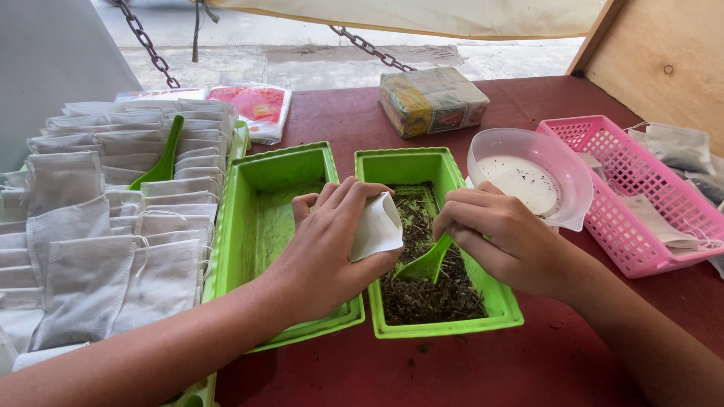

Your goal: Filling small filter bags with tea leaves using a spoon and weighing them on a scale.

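now left hand (332,241) pinches white pouch (377,226) open over green tray (445,328); right hand (501,241) grips green scoop (426,265), tip in dried leaves (434,290); red surface (528,362), outdoors.

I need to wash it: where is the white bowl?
The white bowl sits right of centre, between the green tray and the pink basket.

We're over a dark red table (528,362) filling the lower frame. Upper right, a plain wooden panel (664,60) leans in. Along the top, daylight hits a pale concrete floor (339,56), with two chains (147,45) hanging under a cream awning (422,15). Upper left, a grey wall (53,60).
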